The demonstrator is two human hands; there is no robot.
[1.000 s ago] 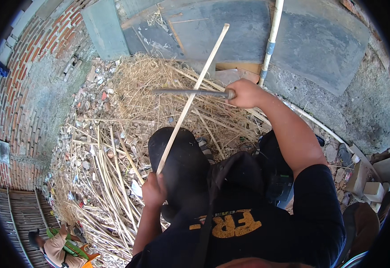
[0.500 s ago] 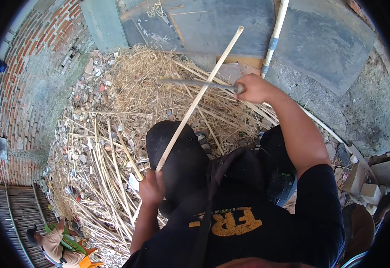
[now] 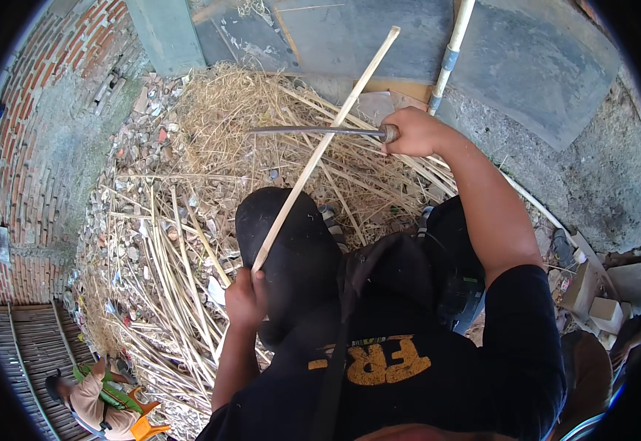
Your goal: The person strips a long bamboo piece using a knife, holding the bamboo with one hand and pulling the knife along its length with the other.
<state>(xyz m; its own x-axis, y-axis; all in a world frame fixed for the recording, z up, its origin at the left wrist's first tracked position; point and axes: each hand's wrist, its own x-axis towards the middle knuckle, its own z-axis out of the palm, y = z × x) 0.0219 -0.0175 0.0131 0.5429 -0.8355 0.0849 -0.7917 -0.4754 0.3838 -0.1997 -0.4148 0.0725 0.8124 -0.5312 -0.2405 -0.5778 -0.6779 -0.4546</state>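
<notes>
My left hand (image 3: 246,298) is closed round the lower end of a long pale bamboo strip (image 3: 308,180). The strip slants up and away to the right, over my dark-clad left knee. In my right hand (image 3: 417,132) is the handle of a machete (image 3: 283,130). Its long thin blade points left and crosses the upper part of the strip. Whether the edge has bitten into it, I cannot tell.
Bamboo strips (image 3: 162,294) lie heaped on the rubble at left. Fine shavings (image 3: 225,110) are piled ahead. Grey panels (image 3: 526,66) and a pale pole (image 3: 450,59) stand beyond. A seated person (image 3: 92,400) is at lower left, by a brick wall (image 3: 34,169).
The machete blade, blurred before, is now sharp and lies more level. It crosses the strip slightly nearer my left hand. The whole view has shifted a little, and both grips are kept.
</notes>
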